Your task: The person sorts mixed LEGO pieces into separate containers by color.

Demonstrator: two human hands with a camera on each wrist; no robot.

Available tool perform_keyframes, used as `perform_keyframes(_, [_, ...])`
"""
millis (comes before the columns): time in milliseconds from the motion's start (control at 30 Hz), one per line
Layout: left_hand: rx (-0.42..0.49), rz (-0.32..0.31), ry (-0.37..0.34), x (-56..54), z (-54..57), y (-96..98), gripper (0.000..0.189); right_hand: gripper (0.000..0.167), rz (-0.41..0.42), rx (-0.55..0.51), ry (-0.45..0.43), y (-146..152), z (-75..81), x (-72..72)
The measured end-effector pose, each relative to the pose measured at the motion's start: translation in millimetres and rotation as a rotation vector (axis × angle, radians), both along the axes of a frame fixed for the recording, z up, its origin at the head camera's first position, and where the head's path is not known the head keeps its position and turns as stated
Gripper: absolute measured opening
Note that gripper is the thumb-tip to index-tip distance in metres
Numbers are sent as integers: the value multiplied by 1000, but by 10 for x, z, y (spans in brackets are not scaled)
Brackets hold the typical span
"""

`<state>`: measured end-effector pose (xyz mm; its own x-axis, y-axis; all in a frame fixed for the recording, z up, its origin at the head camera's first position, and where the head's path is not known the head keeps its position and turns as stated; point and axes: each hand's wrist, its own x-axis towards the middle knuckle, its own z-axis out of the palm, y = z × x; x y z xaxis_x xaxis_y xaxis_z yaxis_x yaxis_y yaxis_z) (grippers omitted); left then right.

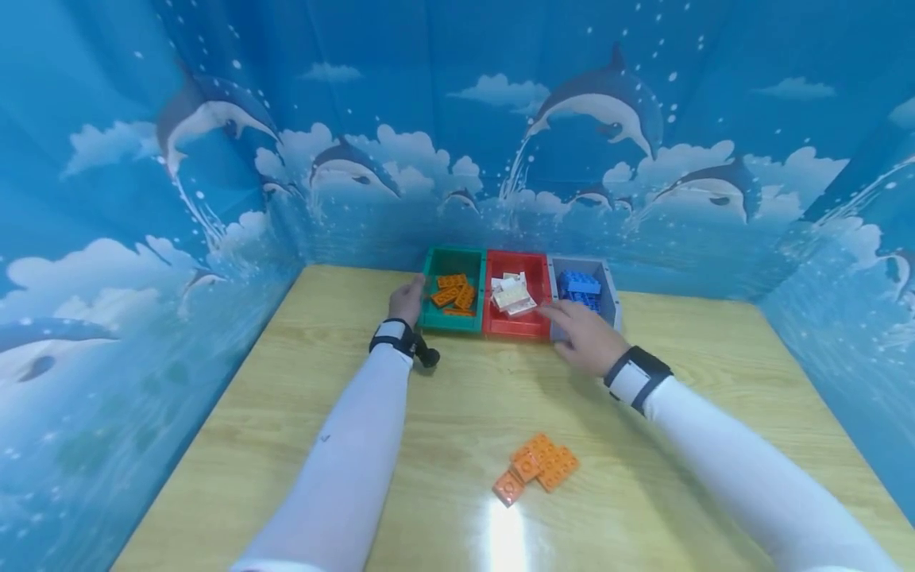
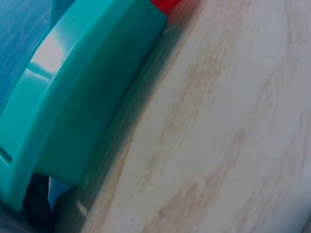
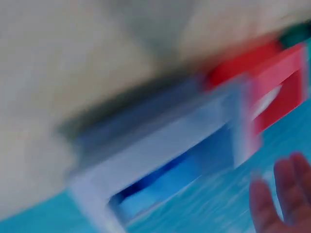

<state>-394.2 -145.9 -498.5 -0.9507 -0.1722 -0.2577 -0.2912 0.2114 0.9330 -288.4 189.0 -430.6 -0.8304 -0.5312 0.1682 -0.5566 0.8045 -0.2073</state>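
Observation:
Three open bins stand side by side at the back of the table. The green bin (image 1: 452, 324) holds orange building bricks (image 1: 452, 294), the red bin (image 1: 518, 327) white bricks (image 1: 511, 294), and the grey bin (image 1: 611, 306) blue bricks (image 1: 581, 287). At the green bin's left side, my left hand (image 1: 406, 302) grips its edge; most of its fingers are hidden. My right hand (image 1: 589, 338) reaches over the front of the grey bin with fingers extended towards the red bin, holding nothing. The right wrist view is blurred, but its fingers (image 3: 286, 194) appear straight.
Several orange bricks (image 1: 543, 461) lie in a small cluster on the wooden table (image 1: 457, 405), nearer the front. A blue curtain printed with dolphins (image 1: 457, 103) surrounds the table at the back and sides.

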Motion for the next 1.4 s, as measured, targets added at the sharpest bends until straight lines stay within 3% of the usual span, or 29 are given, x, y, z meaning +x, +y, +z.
perform_keyframes(167, [3, -5, 6, 16, -3, 0, 71, 59, 255, -6, -299, -125, -36, 582])
perform_keyframes(300, [9, -20, -4, 31, 21, -3, 72, 67, 384, 26, -420, -234, -141, 932])
perform_keyframes(467, [5, -27, -7, 32, 22, -16, 71, 60, 544, 41, -387, -409, -245, 1186])
perform_keyframes(667, [15, -34, -13, 24, 2, -23, 68, 41, 675, 60, -187, -532, -335, 1259])
perform_keyframes(767, [17, -33, -11, 33, 10, -19, 69, 38, 664, 53, -132, -570, -357, 1246])
perform_keyframes(933, [30, -38, 8, 59, 57, -15, 69, 48, 575, 111, -153, -659, -377, 1186])
perform_keyframes(1067, [14, -31, 14, 74, 73, -27, 70, 39, 491, 192, -129, -767, -380, 1107])
perform_keyframes(1133, [8, -31, 15, 75, 74, -31, 70, 33, 439, 194, -159, -813, -347, 1044])
perform_keyframes(1233, [13, -41, 18, 70, 63, -37, 69, 29, 332, 112, -266, -850, -263, 905])
perform_keyframes(1400, [22, -51, -19, 17, 5, -42, 72, 23, 188, -131, -371, -797, -100, 584])
